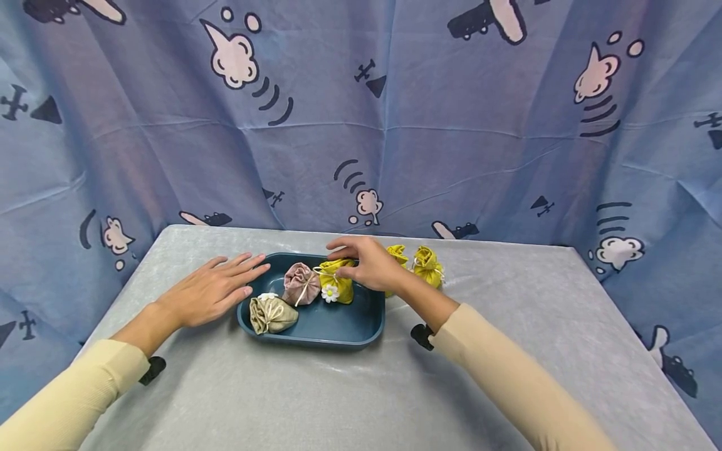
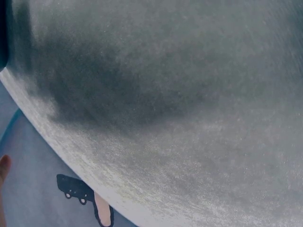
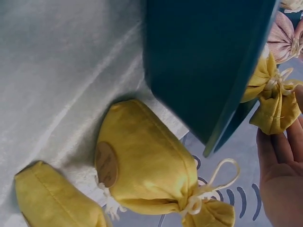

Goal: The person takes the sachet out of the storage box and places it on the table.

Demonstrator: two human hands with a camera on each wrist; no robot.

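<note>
A dark blue tray (image 1: 338, 341) sits on the table. Inside it are a beige drawstring pouch (image 1: 273, 315) at front left, a pink one (image 1: 299, 285) behind, and a yellow pouch (image 1: 341, 291) with a white flower. My right hand (image 1: 372, 263) holds the gathered top of that yellow pouch between thumb and fingers, also seen in the right wrist view. My left hand (image 1: 211, 291) lies with fingers spread at the tray's left rim. Only a fingertip (image 2: 4, 168) of it shows in the left wrist view.
Right of the tray stand two more yellow pouches, one partly behind my right hand (image 1: 397, 252) and one further right (image 1: 429, 268). The right wrist view shows a round tag (image 3: 107, 164) on the nearer one. A blue patterned curtain (image 1: 451, 156) hangs behind the grey-covered table (image 1: 536, 351).
</note>
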